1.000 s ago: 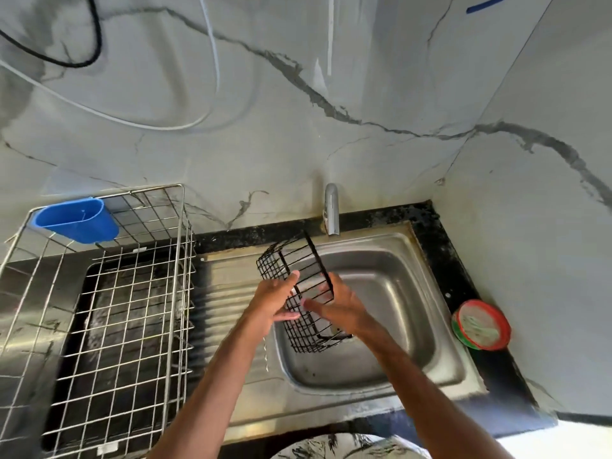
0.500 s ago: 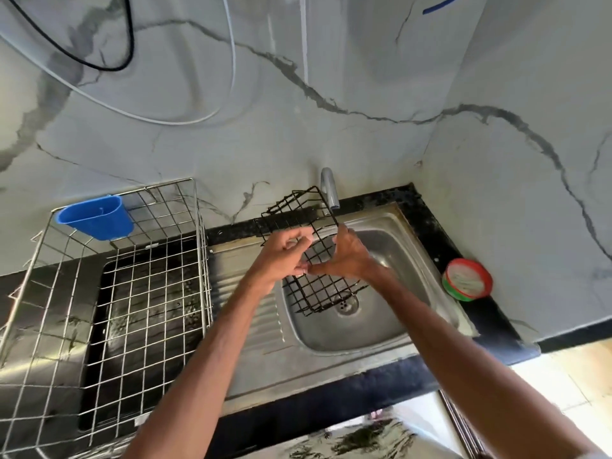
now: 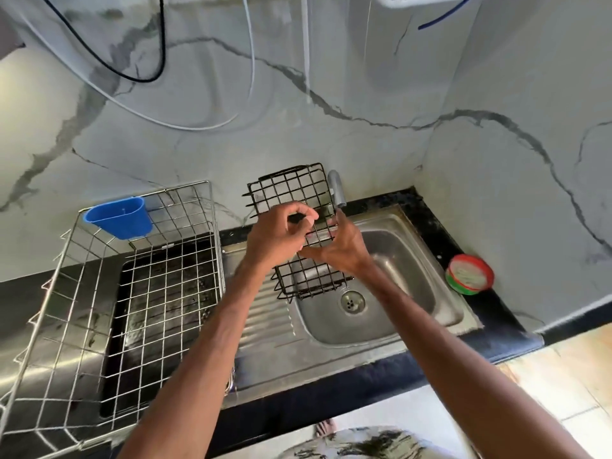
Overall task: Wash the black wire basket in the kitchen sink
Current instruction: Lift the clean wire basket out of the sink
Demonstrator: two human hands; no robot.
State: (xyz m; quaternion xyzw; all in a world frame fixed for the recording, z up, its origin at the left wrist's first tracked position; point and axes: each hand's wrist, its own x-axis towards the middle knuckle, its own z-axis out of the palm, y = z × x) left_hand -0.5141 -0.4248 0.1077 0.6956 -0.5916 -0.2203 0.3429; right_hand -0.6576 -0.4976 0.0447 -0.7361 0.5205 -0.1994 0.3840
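Observation:
The black wire basket (image 3: pixel 291 193) is held in the air above the left rim of the steel sink (image 3: pixel 410 293), its grid side tilted toward me. My left hand (image 3: pixel 278 240) grips its wires from the left, fingers curled around them. My right hand (image 3: pixel 344 250) holds it from the right, thumb stretched along the lower wires. The grey tap (image 3: pixel 336 192) stands just right of the basket's upper edge. No water is visibly running.
A large steel wire dish rack (image 3: pixel 132 293) stands on the left with a blue plastic cup (image 3: pixel 121 217) hung on its back rim. A red and green round tub (image 3: pixel 469 274) sits on the black counter to the right. Cables hang on the marble wall.
Both hands have lifted the basket up out of the sink bowl and turned it more upright, closer to the tap. The camera has pulled back and tilted up.

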